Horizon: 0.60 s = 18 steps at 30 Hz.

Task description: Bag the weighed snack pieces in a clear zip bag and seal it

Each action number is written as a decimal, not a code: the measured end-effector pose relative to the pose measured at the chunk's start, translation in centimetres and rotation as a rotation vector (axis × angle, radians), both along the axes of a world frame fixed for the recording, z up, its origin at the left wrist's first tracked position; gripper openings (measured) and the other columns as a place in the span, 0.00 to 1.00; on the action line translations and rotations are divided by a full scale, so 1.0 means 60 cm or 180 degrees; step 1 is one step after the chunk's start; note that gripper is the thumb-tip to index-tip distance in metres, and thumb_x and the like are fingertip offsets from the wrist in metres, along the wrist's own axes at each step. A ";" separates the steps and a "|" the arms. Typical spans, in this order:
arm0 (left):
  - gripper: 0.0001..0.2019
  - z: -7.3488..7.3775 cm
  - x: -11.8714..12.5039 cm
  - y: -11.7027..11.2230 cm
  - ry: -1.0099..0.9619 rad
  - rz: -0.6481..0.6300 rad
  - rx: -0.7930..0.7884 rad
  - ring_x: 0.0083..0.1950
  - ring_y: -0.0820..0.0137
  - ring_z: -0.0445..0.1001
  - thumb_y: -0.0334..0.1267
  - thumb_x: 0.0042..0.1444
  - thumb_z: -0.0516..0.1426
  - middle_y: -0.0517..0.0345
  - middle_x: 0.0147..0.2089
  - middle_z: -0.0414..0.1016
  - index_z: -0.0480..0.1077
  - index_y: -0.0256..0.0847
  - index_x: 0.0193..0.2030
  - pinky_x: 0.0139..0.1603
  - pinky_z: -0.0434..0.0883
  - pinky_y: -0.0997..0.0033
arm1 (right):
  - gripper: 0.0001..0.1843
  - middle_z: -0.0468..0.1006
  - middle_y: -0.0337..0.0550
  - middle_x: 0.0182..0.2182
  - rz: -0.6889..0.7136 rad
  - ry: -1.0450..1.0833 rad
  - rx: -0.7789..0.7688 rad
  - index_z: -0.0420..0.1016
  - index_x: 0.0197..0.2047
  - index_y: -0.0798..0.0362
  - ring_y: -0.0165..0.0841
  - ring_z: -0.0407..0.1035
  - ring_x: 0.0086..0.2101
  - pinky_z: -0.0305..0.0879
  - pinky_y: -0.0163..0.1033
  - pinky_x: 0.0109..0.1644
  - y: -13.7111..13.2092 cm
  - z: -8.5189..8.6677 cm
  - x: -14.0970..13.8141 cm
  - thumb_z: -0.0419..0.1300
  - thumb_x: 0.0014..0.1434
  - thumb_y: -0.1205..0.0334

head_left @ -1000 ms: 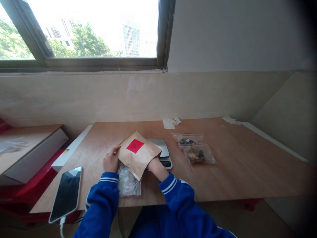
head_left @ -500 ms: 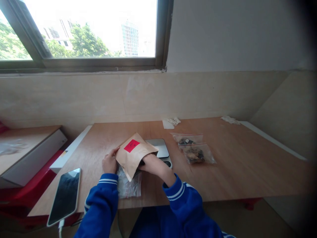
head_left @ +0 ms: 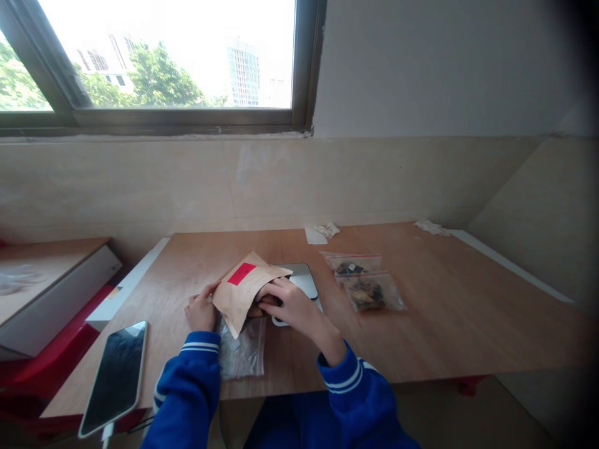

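A brown paper bag (head_left: 236,296) with a red label (head_left: 241,274) lies tilted over the table, its mouth toward the right. My left hand (head_left: 201,310) grips its left end. At the mouth, my right hand (head_left: 296,308) has its fingers curled, the tips partly hidden at the opening. Brown dried pieces (head_left: 256,310) show just inside, beside those fingertips; what the fingers pinch is unclear. Behind the bag and right hand stands a flat kitchen scale (head_left: 306,282), partly covered. Clear zip bags (head_left: 243,358) lie below the paper bag.
To the right lie two zip bags (head_left: 372,293) with dark dried pieces. A charging phone (head_left: 115,377) rests at the left table edge. Crumpled tissue (head_left: 327,230) and a white card (head_left: 315,236) sit by the wall. Another tissue (head_left: 433,227) is at the back right.
My right hand has drawn partly back out of the bag's mouth, so more of its fingers and the brown pieces show. The bag has shifted slightly left with my left hand.
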<state>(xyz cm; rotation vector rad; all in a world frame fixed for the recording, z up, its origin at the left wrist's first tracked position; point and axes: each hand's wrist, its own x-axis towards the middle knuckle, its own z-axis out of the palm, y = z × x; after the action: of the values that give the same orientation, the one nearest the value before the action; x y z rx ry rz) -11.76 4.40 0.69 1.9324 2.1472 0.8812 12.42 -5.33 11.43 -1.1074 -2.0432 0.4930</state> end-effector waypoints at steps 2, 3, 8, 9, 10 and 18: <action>0.17 -0.001 0.000 0.001 0.0011 0.0015 -0.0008 0.49 0.57 0.71 0.42 0.58 0.51 0.51 0.37 0.78 0.73 0.51 0.52 0.46 0.63 0.63 | 0.08 0.76 0.42 0.42 -0.0032 0.0054 0.0092 0.74 0.40 0.50 0.35 0.68 0.47 0.64 0.41 0.52 0.003 -0.006 0.000 0.61 0.57 0.70; 0.17 -0.001 -0.001 0.001 0.0012 0.0023 -0.0019 0.49 0.57 0.71 0.42 0.58 0.51 0.51 0.37 0.78 0.73 0.51 0.53 0.46 0.62 0.63 | 0.08 0.76 0.42 0.42 -0.0028 0.0109 0.0143 0.74 0.40 0.50 0.35 0.68 0.47 0.64 0.41 0.52 0.004 -0.008 0.000 0.61 0.57 0.70; 0.18 0.000 0.001 0.000 -0.0005 0.0065 -0.0094 0.49 0.57 0.71 0.41 0.57 0.52 0.51 0.37 0.78 0.72 0.51 0.53 0.47 0.62 0.62 | 0.12 0.77 0.42 0.42 -0.0293 0.0864 0.0558 0.73 0.47 0.49 0.35 0.69 0.45 0.66 0.41 0.50 -0.005 -0.007 0.003 0.61 0.58 0.65; 0.18 0.001 0.001 0.000 0.0003 0.0064 -0.0102 0.49 0.57 0.70 0.41 0.57 0.52 0.51 0.38 0.78 0.72 0.50 0.53 0.47 0.62 0.62 | 0.13 0.77 0.43 0.42 -0.0458 0.1159 0.0605 0.72 0.48 0.49 0.34 0.70 0.44 0.67 0.40 0.49 -0.009 -0.008 0.006 0.61 0.58 0.64; 0.18 0.002 0.002 -0.001 0.0010 0.0066 -0.0108 0.50 0.57 0.70 0.40 0.57 0.52 0.51 0.39 0.78 0.72 0.50 0.53 0.47 0.62 0.62 | 0.13 0.77 0.43 0.42 -0.0664 0.1516 0.0629 0.70 0.48 0.49 0.34 0.71 0.43 0.69 0.40 0.47 -0.012 -0.010 0.010 0.61 0.58 0.63; 0.18 0.003 0.001 -0.002 -0.0067 0.0055 -0.0120 0.51 0.57 0.69 0.38 0.57 0.51 0.52 0.40 0.78 0.72 0.51 0.53 0.49 0.61 0.61 | 0.14 0.77 0.47 0.36 -0.2215 0.2396 0.0331 0.68 0.40 0.54 0.35 0.73 0.36 0.69 0.41 0.42 0.051 -0.114 0.080 0.61 0.55 0.54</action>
<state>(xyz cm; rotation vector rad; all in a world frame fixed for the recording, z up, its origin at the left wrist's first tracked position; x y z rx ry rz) -11.68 4.29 0.86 1.8816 2.1559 0.8538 17.24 -2.25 4.57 -1.2346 -0.9483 0.3549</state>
